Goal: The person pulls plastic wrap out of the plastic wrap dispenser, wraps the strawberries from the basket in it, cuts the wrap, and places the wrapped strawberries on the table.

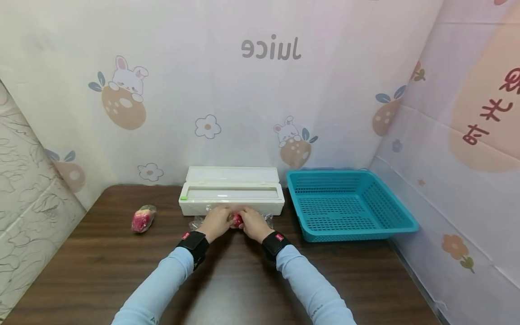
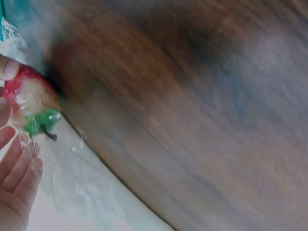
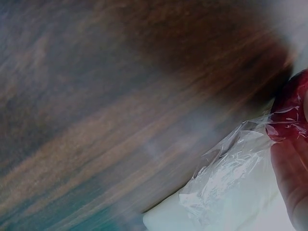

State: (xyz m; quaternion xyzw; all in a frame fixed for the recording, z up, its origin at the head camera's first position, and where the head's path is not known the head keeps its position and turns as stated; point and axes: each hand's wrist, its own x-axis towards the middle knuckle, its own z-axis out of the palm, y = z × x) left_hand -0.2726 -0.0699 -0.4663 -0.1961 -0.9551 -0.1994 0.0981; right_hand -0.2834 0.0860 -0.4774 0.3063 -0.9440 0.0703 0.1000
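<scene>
A red fruit [image 1: 237,220] with a green leafy top and dark stem [image 2: 42,126] is held between both hands in front of a white cling film dispenser [image 1: 231,204]. My left hand [image 1: 217,222] grips it from the left, the thumb on its red skin and other fingers behind clear film [image 2: 79,187]. From the right, my right hand [image 1: 255,223] holds the same fruit [image 3: 288,113]. Crinkled film [image 3: 226,173] spreads from the fruit over the dispenser's front. Parts of the fruit are hidden by the fingers.
A film-wrapped pink and yellow fruit [image 1: 143,219] lies on the brown table [image 1: 219,289] to the left. At the right, near the wall, stands a teal plastic basket [image 1: 308,235]. The dispenser's white lid [image 1: 232,174] is raised against the back wall side.
</scene>
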